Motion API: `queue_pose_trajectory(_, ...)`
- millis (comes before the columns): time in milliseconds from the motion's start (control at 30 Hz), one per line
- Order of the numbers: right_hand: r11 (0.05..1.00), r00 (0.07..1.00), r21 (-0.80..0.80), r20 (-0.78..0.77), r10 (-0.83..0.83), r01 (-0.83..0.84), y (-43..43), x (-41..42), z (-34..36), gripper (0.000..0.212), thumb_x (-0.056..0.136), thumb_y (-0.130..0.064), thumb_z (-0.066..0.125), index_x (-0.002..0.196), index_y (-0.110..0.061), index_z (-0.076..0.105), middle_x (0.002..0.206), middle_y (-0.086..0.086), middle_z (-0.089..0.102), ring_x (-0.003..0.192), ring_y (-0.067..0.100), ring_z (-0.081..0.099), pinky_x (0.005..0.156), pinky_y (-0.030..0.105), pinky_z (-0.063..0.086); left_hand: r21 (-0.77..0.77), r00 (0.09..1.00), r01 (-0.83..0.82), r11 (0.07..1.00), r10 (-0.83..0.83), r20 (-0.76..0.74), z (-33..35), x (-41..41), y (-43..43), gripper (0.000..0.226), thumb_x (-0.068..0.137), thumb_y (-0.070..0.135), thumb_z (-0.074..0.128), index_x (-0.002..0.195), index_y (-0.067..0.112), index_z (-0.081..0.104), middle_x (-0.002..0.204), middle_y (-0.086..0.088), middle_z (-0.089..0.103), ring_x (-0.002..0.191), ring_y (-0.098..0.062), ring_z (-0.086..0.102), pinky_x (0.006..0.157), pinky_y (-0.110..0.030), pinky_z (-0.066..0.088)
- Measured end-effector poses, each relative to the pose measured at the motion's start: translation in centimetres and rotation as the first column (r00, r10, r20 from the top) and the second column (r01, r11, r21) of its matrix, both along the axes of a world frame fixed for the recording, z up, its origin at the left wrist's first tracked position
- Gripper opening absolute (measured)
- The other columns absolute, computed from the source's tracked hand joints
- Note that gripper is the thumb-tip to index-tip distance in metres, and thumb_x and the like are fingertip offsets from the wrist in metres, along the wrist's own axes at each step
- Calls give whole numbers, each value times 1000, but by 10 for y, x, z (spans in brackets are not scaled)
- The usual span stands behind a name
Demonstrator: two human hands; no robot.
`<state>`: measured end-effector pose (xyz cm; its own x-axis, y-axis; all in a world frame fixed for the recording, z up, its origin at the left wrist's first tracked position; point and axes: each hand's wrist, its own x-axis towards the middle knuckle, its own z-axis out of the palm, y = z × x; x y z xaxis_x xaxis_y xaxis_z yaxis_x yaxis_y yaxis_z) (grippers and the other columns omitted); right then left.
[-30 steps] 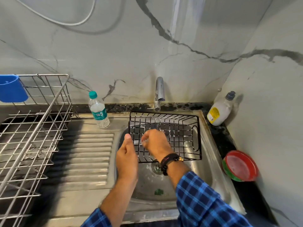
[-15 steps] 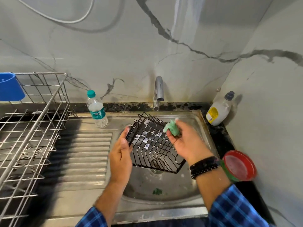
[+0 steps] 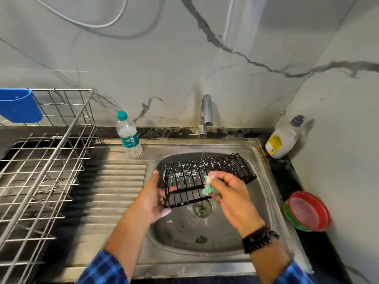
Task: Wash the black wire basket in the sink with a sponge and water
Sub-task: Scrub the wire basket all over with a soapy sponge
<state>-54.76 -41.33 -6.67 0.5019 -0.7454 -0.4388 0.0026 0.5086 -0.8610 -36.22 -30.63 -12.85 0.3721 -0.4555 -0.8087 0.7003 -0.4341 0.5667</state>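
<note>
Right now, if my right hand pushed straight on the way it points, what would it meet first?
The black wire basket: the sponge in your right hand seems to touch its near rim.

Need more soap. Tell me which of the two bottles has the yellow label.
The whitish bottle with the dark cap, in the corner right of the sink. The clear bottle left of the tap has a teal cap and label.

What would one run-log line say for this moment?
left hand: holds black wire basket | right hand: pinches green sponge at basket rim | tap: running | stage: washing
</note>
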Motion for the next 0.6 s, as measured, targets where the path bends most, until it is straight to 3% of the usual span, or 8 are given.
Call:
queue_pose_trajectory(100,989,990,-95,-88,107,-115,9,-10,-14,14,88,-9,72,95,-21,76,112,9,73,91,16,71,72,22,55,35,988,-21,999,26,-153,12,-10,-2,79,85,77,51,129,13,62,140,-21,58,140,-43,43,118,-67,18)
queue_pose_trajectory(167,982,985,-127,-121,124,-139,13,-15,-21,14,88,-8,73,92,-21,77,105,9,75,83,13,71,67,20,54,125,972,-27,992,55,-230,7,-15,-4,81,83,76,56,131,11,59,149,-21,47,147,-48,28,117,-72,0)
queue_pose_trajectory(233,974,977,-150,-155,149,-172,16,-22,-23,12,90,-6,70,96,-14,75,99,4,76,77,8,71,67,19,55,141,945,-78,987,118,-306,2,-21,-6,75,84,69,62,129,10,59,152,-23,44,146,-53,25,114,-76,5)
queue_pose_trajectory(300,961,964,-161,-180,195,-225,15,-28,-21,12,89,-4,70,98,-11,74,95,0,76,75,5,70,68,20,55,95,926,-116,989,142,-350,2,-28,-6,54,89,57,60,108,7,67,125,-24,63,128,-46,51,112,-71,27)
queue_pose_trajectory(333,955,958,-161,-192,215,-247,14,-30,-20,12,89,-4,70,99,-11,74,95,-1,76,75,4,69,68,19,55,65,918,-174,983,186,-350,2,-32,-6,44,91,51,59,95,8,69,103,-19,70,107,-38,63,105,-63,42)
queue_pose_trajectory(400,945,944,-174,-234,233,-277,12,-34,-16,13,89,-8,71,99,-15,75,97,-4,76,78,2,70,68,18,55,20,881,-323,946,309,-358,-1,-39,-10,35,92,46,59,81,14,66,71,-9,70,73,-25,62,72,-42,59)
queue_pose_trajectory(467,932,926,-213,-304,222,-293,8,-39,-10,14,89,-12,72,99,-22,74,104,-5,75,86,5,72,72,21,57,0,877,-372,928,352,-326,-6,-40,-14,29,91,42,60,74,18,62,63,-1,63,54,-18,57,48,-27,55)
queue_pose_trajectory(600,873,868,-342,-470,162,-349,6,-57,17,19,93,-15,67,108,-27,66,100,0,71,75,10,74,62,24,60,-25,847,-471,882,444,-293,2,-36,-17,42,96,45,56,63,20,51,43,5,47,34,-9,50,38,-16,46)
